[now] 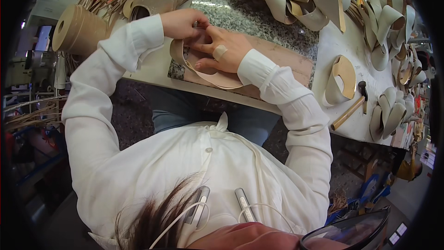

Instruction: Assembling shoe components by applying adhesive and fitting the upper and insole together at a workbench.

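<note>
A beige, curved shoe-upper piece (221, 80) rests on a board (291, 64) over a speckled stone slab (222, 7). My left hand (181, 23) is closed at the far edge of this piece, its fingertips bent in a pinch and partly hidden. Over the same piece lies my right hand (228, 50), with a plaster on its back. Its fingers and thumb are spread apart and press on the material, and its index fingertip comes close to the left fingertips. Part of the piece is hidden beneath the right hand.
Stacked white-and-tan shoe uppers (323, 0) crowd the back right. A single upper (341, 79) stands beside a hammer (350, 110) on the white table (323, 41). At left are a tan tape roll (76, 28) and a bundle of thin strips (99, 0).
</note>
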Motion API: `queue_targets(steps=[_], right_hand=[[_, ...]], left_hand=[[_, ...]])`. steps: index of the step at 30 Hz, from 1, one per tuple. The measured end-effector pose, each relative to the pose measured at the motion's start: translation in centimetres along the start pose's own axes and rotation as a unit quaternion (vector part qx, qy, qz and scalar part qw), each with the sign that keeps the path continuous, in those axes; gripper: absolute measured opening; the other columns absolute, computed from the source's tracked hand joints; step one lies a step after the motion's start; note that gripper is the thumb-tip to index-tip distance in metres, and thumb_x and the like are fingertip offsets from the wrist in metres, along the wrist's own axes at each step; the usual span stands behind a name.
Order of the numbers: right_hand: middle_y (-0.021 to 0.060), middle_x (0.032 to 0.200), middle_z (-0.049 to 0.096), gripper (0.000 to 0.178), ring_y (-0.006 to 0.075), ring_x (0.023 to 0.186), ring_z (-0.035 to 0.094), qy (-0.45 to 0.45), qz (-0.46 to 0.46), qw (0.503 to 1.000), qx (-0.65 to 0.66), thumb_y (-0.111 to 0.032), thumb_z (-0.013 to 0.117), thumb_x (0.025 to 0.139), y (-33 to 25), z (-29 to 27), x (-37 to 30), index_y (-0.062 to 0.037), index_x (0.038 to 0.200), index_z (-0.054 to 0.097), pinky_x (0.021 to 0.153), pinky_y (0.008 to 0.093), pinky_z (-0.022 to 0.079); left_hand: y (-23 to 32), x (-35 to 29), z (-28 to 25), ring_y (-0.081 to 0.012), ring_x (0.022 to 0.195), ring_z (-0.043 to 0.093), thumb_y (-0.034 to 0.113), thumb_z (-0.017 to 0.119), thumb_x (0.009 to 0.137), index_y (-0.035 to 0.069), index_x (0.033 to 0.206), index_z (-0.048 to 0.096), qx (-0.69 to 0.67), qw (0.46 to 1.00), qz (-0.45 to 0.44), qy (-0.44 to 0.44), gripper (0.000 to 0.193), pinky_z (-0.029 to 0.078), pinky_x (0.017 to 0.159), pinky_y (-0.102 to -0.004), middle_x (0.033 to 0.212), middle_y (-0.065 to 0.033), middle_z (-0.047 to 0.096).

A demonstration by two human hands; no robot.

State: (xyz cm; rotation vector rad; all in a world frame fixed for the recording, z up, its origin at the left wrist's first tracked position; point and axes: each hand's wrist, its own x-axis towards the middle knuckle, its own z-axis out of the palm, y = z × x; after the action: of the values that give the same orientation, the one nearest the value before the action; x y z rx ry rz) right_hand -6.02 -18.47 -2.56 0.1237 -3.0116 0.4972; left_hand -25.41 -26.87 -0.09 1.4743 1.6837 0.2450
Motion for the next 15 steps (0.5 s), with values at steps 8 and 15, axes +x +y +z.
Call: queue_targets(steps=[8,15], right_hand=[[0.0108,0.095,0.054,0.033,0.0286,0.084,0.058,0.156,0.132,0.977,0.060,-0.039,0.056,0.091,0.1,3.2,-0.8,-0.0107,0.104,0.066,0.075,0.0374,0.048],[0.0183,0.104,0.056,0.028,0.0334,0.093,0.058,-0.013,0.073,0.997,0.017,-0.017,0.048,0.093,-0.2,-1.1,-0.9,0.0028,0.109,0.059,0.084,0.0414,0.048]], left_hand=[[-2.1,-7.1,5.4,-0.0196,0.116,0.054,-0.002,0.052,0.085,0.007,0.133,0.046,-0.242,0.927,0.103,0.268,0.049,0.043,0.094,-0.0306,0.122,-0.0085,0.059],[-1.4,-3.6,7.4,-0.0289,0.117,0.055,-0.008,0.051,0.081,0.003,0.125,0.054,0.029,0.863,0.202,0.462,0.046,0.043,0.098,-0.0339,0.122,-0.0156,0.059]])
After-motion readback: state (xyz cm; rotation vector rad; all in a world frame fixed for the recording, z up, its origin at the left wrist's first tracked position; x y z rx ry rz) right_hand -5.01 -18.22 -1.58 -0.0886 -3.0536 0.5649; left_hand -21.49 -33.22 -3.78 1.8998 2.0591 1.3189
